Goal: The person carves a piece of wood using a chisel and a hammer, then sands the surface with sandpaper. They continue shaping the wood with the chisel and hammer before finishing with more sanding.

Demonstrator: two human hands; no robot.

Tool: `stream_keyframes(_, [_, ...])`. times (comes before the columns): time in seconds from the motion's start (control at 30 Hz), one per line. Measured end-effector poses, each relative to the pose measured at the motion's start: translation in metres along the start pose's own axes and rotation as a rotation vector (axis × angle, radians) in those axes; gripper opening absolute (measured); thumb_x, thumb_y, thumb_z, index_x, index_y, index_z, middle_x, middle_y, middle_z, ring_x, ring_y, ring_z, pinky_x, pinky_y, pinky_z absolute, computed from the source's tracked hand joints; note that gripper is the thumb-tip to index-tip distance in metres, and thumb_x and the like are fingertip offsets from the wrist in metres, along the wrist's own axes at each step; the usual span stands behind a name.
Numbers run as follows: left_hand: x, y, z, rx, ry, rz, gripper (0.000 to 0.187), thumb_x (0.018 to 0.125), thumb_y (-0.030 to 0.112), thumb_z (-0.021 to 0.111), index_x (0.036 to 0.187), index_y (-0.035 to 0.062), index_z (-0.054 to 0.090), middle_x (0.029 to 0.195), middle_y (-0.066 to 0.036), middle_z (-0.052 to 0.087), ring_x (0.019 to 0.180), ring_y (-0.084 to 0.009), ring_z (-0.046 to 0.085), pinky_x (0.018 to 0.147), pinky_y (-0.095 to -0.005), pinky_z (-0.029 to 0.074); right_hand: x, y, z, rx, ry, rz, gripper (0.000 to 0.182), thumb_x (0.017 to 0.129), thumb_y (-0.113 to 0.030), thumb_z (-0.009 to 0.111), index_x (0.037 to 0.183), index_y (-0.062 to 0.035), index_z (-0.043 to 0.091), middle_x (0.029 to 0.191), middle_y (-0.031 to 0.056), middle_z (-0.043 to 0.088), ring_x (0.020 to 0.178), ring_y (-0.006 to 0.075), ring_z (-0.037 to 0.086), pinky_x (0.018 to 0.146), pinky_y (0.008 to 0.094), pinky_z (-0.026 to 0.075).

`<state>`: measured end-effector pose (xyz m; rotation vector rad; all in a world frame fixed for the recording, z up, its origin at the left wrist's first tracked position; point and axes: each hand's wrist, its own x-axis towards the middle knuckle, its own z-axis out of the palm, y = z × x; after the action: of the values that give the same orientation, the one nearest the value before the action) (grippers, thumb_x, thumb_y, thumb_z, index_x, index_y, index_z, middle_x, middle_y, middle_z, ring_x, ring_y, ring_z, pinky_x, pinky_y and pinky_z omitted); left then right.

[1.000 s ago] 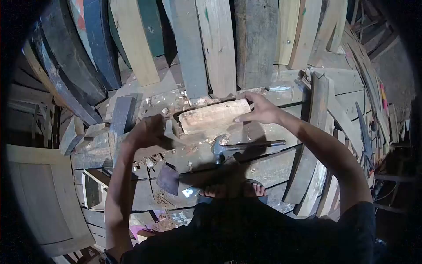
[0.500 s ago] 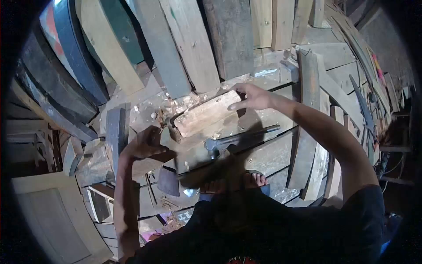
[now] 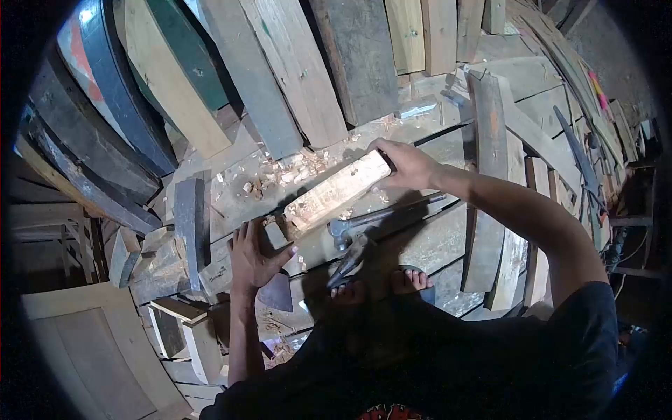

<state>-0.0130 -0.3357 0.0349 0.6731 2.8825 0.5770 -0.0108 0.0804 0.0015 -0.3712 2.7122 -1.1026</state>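
The block lies tilted at frame centre on the planks. The right hand grips its upper end; the left hand rests flat, fingers spread, beside its lower end. A hammer lies just below. The block could slip toward the 2 bare feet, being held at 1 end only.

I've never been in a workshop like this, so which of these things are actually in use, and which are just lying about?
In use:
- wood block, gripped at its far end by the right hand
- left hand, flat on the boards beside the block's near end

Lying about:
- hammer
- leaning planks
- wood chips
- dark offcut
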Motion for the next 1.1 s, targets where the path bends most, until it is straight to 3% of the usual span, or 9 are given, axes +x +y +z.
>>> stream_keyframes(0.27, [0.045, 0.081, 0.016, -0.147, -0.119, 0.42, 0.097, 0.079, 0.044, 0.083, 0.152, -0.0032, 0.038, 0.152, -0.029, 0.044, 0.142, -0.0466, 0.04, 0.117, -0.0571, 0.031, 0.002, -0.009, -0.007, -0.094, -0.056, 0.075, 0.074, 0.081, -0.036, 0.086, 0.134, -0.0053, 0.044, 0.125, 0.0256, 0.063, 0.117, 0.0435, 0.062, 0.098, 0.0492, 0.051])
stream_keyframes(0.37, [0.033, 0.125, 0.037, 0.102, -0.137, 0.324, 0.1, 0.081, 0.039, 0.082, 0.155, -0.0056, 0.032, 0.161, -0.035, 0.027, 0.151, -0.0511, 0.025, 0.125, -0.0555, 0.02, 0.005, -0.006, -0.008, -0.054, -0.05, 0.038, 0.075, 0.081, -0.037, 0.086, 0.133, -0.0041, 0.043, 0.123, 0.0263, 0.064, 0.116, 0.0435, 0.063, 0.098, 0.0492, 0.051])
stream_keyframes(0.4, [0.035, 0.125, 0.039, 0.025, -0.249, 0.38, 0.106, 0.082, 0.039, 0.081, 0.16, -0.0027, 0.024, 0.167, -0.033, 0.013, 0.157, -0.0486, 0.009, 0.127, -0.0577, 0.01, 0.007, -0.007, -0.007, -0.057, -0.057, 0.05, 0.075, 0.081, -0.037, 0.086, 0.133, -0.0037, 0.043, 0.123, 0.0264, 0.064, 0.116, 0.0434, 0.063, 0.098, 0.0492, 0.051])
stream_keyframes(0.5, [0.031, 0.133, 0.043, 0.001, -0.311, 0.538, 0.105, 0.083, 0.041, 0.079, 0.161, -0.0015, 0.023, 0.167, -0.032, 0.015, 0.157, -0.0485, 0.009, 0.126, -0.0593, 0.011, 0.007, -0.009, -0.008, -0.069, -0.076, 0.081, 0.076, 0.081, -0.038, 0.086, 0.133, -0.0032, 0.043, 0.123, 0.0268, 0.064, 0.116, 0.0433, 0.063, 0.098, 0.049, 0.051])
stream_keyframes(0.63, [0.041, 0.121, 0.04, 0.161, -0.117, 0.246, 0.105, 0.082, 0.039, 0.08, 0.158, -0.0083, 0.024, 0.164, -0.034, 0.02, 0.156, -0.0489, 0.013, 0.127, -0.0552, 0.013, 0.008, -0.007, -0.008, -0.087, -0.066, 0.055, 0.079, 0.08, -0.041, 0.086, 0.133, -0.0036, 0.042, 0.122, 0.0268, 0.064, 0.115, 0.044, 0.063, 0.097, 0.0492, 0.051])
stream_keyframes(0.7, [0.038, 0.123, 0.043, 0.145, -0.175, 0.327, 0.113, 0.079, 0.04, 0.081, 0.157, -0.0125, 0.019, 0.164, -0.037, 0.017, 0.156, -0.0499, 0.01, 0.127, -0.0562, 0.015, 0.006, -0.008, -0.009, -0.066, -0.087, 0.064, 0.079, 0.08, -0.042, 0.086, 0.133, -0.0039, 0.042, 0.122, 0.0269, 0.064, 0.114, 0.0447, 0.064, 0.096, 0.0497, 0.051])
stream_keyframes(0.73, [0.036, 0.128, 0.042, 0.095, -0.2, 0.381, 0.112, 0.079, 0.039, 0.081, 0.157, -0.0126, 0.02, 0.164, -0.037, 0.018, 0.156, -0.05, 0.011, 0.126, -0.0561, 0.015, 0.005, -0.004, -0.004, -0.097, -0.016, 0.029, 0.066, 0.082, -0.029, 0.086, 0.128, -0.0058, 0.043, 0.114, 0.024, 0.065, 0.105, 0.0419, 0.067, 0.088, 0.0468, 0.053])
stream_keyframes(0.9, [0.031, 0.136, 0.039, -0.038, -0.116, 0.468, 0.11, 0.08, 0.039, 0.081, 0.157, -0.0124, 0.022, 0.164, -0.038, 0.017, 0.156, -0.0493, 0.014, 0.126, -0.0552, 0.017, -0.006, -0.011, -0.005, -0.044, -0.113, 0.086, 0.072, 0.082, -0.037, 0.085, 0.125, -0.0042, 0.038, 0.118, 0.027, 0.064, 0.112, 0.0458, 0.064, 0.093, 0.0502, 0.052])
stream_keyframes(1.1, [0.019, 0.135, 0.04, 0.259, -0.268, 0.327, 0.116, 0.081, 0.043, 0.081, 0.158, -0.0127, 0.015, 0.166, -0.033, 0.015, 0.157, -0.0468, 0.012, 0.127, -0.0542, 0.016, -0.004, -0.008, -0.004, -0.098, -0.114, 0.046, 0.07, 0.083, -0.032, 0.085, 0.124, -0.0038, 0.036, 0.119, 0.0278, 0.063, 0.113, 0.0476, 0.062, 0.093, 0.0521, 0.051])
